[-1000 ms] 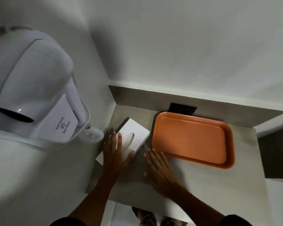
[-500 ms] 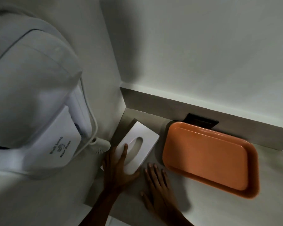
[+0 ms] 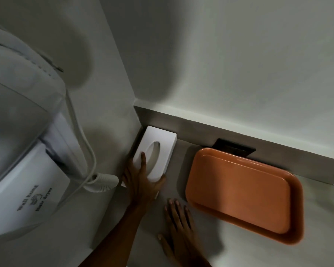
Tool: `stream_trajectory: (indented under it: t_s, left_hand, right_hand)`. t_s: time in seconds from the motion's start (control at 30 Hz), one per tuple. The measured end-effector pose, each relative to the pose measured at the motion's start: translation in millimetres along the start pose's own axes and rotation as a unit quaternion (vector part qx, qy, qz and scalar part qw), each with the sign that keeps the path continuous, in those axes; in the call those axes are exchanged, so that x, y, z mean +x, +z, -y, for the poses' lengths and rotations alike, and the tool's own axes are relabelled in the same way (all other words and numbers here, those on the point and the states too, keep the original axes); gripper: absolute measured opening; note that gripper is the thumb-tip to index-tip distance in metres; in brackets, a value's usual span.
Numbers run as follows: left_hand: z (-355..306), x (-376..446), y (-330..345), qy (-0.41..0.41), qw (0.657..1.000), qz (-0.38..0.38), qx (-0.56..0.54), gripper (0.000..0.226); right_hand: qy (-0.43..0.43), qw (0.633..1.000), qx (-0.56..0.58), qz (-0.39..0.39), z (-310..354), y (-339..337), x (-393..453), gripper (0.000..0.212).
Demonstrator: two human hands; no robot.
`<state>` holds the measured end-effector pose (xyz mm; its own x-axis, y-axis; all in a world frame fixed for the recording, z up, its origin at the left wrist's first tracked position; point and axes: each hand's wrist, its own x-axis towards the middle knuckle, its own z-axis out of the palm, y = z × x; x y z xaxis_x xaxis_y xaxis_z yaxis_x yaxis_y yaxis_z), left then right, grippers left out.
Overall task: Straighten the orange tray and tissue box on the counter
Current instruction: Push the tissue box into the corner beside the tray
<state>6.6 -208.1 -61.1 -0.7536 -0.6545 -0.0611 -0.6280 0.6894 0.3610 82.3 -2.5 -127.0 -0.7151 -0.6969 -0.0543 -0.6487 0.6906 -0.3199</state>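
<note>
A white tissue box (image 3: 158, 143) with an oval slot lies in the back left corner of the grey counter (image 3: 177, 170), its far end against the backsplash. My left hand (image 3: 141, 182) grips its near end, fingers on top and thumb on the right side. My right hand (image 3: 178, 228) rests flat on the counter, fingers spread, holding nothing, just left of the orange tray (image 3: 243, 191). The empty tray lies skewed, its far left corner near the backsplash.
A white wall-mounted hair dryer (image 3: 23, 151) with a coiled cord (image 3: 102, 182) fills the left side, close to the tissue box. A black socket plate (image 3: 233, 147) sits in the backsplash behind the tray. White walls meet at the corner.
My left hand has pushed the tissue box away from me into the back corner, turning it closer to the left wall. My right hand stays flat on the counter. The tray has not moved.
</note>
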Motion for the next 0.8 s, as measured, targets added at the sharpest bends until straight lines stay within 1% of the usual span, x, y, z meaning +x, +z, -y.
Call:
stream_trajectory:
  t_s: [0.17, 0.27, 0.33, 0.37, 0.43, 0.5, 0.53, 0.6, 0.67, 0.73, 0.77, 0.8]
  left_hand:
    - [1, 4, 4, 0.009, 1.000, -0.002, 0.025, 0.122]
    - [5, 5, 7, 0.018, 0.999, 0.011, 0.037, 0.124]
    - [6, 4, 6, 0.031, 0.999, 0.028, 0.030, 0.123]
    - [7, 3, 5, 0.043, 0.998, 0.030, 0.025, 0.121]
    - [12, -2, 4, 0.080, 0.996, 0.023, 0.020, 0.113]
    - [21, -13, 3, 0.113, 0.993, 0.017, 0.013, 0.107]
    - [26, -21, 3, 0.125, 0.992, 0.016, 0.007, 0.105]
    - [35, -37, 3, 0.131, 0.991, 0.016, -0.015, 0.105]
    - [42, -46, 5, 0.127, 0.991, 0.025, -0.019, 0.101]
    - [43, -50, 6, 0.133, 0.988, 0.052, 0.053, 0.091]
    - [43, -50, 7, 0.131, 0.986, 0.058, 0.082, 0.089]
    - [42, -50, 8, 0.122, 0.989, 0.051, 0.074, 0.090]
  right_hand:
    - [0.001, 0.999, 0.025, 0.022, -2, 4, -1, 0.092]
    - [0.007, 0.999, 0.036, 0.026, 0, 2, 0, 0.091]
    - [-0.006, 0.998, 0.058, -0.018, -1, -3, -1, 0.089]
    - [-0.006, 0.994, 0.093, -0.051, -2, -7, -2, 0.088]
    - [0.018, 0.974, 0.200, -0.101, 2, -20, -2, 0.083]
    - [0.032, 0.951, 0.282, -0.123, 7, -38, 12, 0.078]
    - [0.036, 0.945, 0.296, -0.132, 8, -48, 26, 0.075]
    - [0.047, 0.948, 0.278, -0.147, 5, -66, 64, 0.072]
    - [0.036, 0.965, 0.227, -0.128, -6, -79, 102, 0.075]
    - [0.003, 0.984, 0.168, -0.052, -18, -80, 126, 0.077]
    - [-0.010, 0.988, 0.151, -0.010, -24, -77, 133, 0.075]
    - [-0.019, 0.989, 0.143, 0.022, -30, -74, 137, 0.074]
